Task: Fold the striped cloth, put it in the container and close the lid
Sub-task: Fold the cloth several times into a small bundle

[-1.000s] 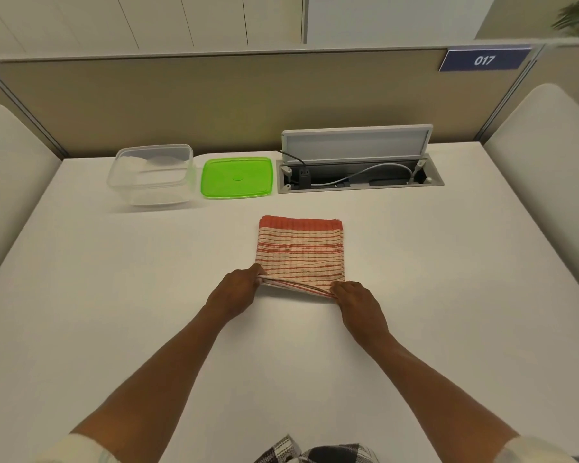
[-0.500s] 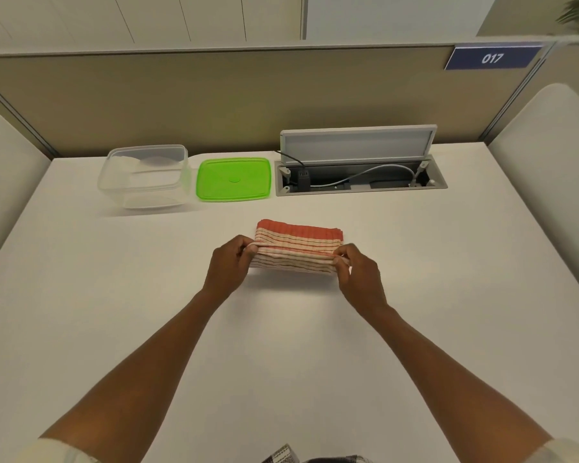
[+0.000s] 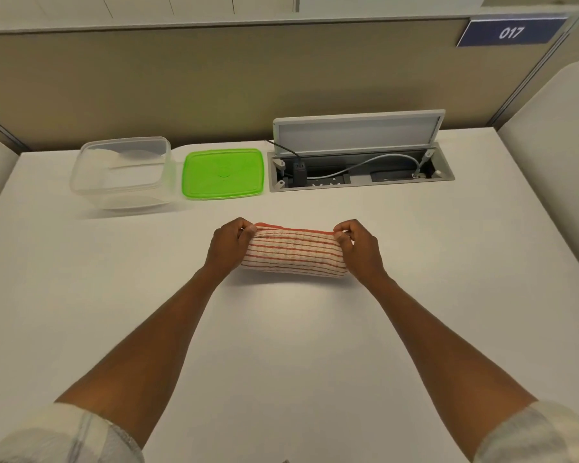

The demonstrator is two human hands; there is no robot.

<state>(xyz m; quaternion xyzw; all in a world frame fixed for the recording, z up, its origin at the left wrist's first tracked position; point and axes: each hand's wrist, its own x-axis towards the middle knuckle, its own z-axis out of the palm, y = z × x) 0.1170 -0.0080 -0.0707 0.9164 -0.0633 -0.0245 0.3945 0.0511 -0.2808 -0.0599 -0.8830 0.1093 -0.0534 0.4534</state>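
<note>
- Your left hand [image 3: 227, 246] and right hand [image 3: 357, 246] each pinch one end of the striped cloth [image 3: 293, 256], carrying the near edge over to the far one.
- The cloth lies mid-surface [image 3: 281, 345] as a narrow bundle, so folding looks nearly finished.
- The container [image 3: 122, 173] sits open and empty at the far left, well apart from the cloth.
- The green lid [image 3: 223, 173] lies flat just beside it.
- Left to do: place the cloth inside, then press the lid on.

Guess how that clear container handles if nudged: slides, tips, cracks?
The clear container looks like thin plastic and empty, so probably light and apt to slide on the smooth white table. Its low, wide shape makes tipping unlikely. Walls likely flex rather than crack.
</note>
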